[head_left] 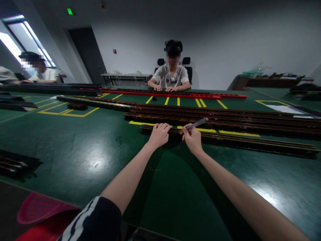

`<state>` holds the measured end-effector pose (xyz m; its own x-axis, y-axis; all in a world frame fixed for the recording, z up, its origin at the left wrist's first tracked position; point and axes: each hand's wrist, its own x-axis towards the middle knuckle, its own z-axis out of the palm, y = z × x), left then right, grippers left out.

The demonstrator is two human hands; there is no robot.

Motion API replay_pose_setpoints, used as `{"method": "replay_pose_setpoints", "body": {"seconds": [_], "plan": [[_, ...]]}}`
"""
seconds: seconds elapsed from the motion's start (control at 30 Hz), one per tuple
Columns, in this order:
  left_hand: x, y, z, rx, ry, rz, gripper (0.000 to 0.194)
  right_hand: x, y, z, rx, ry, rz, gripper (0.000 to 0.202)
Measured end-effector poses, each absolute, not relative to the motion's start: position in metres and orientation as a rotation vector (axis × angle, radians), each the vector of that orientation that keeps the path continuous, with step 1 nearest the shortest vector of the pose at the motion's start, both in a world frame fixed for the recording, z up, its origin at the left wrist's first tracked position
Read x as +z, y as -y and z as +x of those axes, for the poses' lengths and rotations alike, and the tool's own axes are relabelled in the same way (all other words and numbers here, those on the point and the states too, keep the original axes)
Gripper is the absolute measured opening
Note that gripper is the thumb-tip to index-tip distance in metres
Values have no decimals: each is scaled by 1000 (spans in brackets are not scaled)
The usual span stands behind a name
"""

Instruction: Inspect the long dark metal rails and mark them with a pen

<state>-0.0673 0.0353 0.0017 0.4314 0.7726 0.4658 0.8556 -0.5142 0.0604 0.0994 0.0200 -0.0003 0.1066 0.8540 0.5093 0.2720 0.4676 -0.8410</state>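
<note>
A long dark strip with metallic edges [250,141] lies across the green table in front of me. Near its left end, my left hand [159,134] bends its fingers over the strip and holds it. My right hand [192,138] is a little to the right, pinching a slim screwdriver with a clear handle [199,123]. The handle leans up and to the right, while the thin end points down-left at the strip between my hands. Exactly where that tip touches is too dark and small to tell.
Just beyond lies a bundle of similar long strips [225,117]. Yellow tape lines [72,114] mark the green table [100,140]. Farther back, a person [173,75] sits behind a long red strip [175,93]. More dark strips [17,164] lie at the left edge.
</note>
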Motion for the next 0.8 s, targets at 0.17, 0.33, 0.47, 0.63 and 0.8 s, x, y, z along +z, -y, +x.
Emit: {"method": "replay_pose_setpoints", "body": {"seconds": [0.17, 0.33, 0.47, 0.63, 0.8], "plan": [[2, -35, -66, -646, 1432, -2488, 47, 1, -19, 99, 579, 1463, -1057, 44], [5, -35, -66, -593, 1453, -2498, 50, 2, -19, 99, 561, 1488, -1060, 43], [5, -35, -67, -578, 1453, -2519, 52, 3, -18, 99, 565, 1499, -1065, 44], [5, -36, -68, -596, 1463, -2551, 53, 3, -18, 100, 578, 1502, -1074, 45], [4, -38, -69, -636, 1461, -2577, 45, 1, -20, 100, 574, 1524, -1071, 45]]}}
